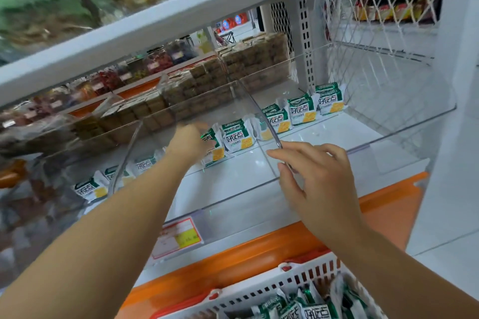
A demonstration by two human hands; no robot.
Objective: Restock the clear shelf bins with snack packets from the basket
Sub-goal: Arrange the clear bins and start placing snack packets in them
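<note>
Clear plastic meets the fingers (290, 156) of the right hand (318, 184): they are spread apart and nearly straight, laid over the front corner of the bin divider (267, 124), with the thumb against its edge. Across the compartment, the left hand (190, 141) reaches deep into the clear bin (233, 204), its fingers at the left side of a green-and-white snack packet (234, 138); the hand is blurred, so I cannot tell whether those fingers are clamped on the packet or only touching it. More snack packets (302, 109) of the same kind stand in a row along the back of the bin, on both sides of the divider. A price tag (178, 237) sticks to the bin's front, above the orange shelf edge (259, 248). Brown packets (197, 88) fill the bin behind. Below the right forearm, a white basket (305, 277) holds further green-and-white packets (313, 312).
</note>
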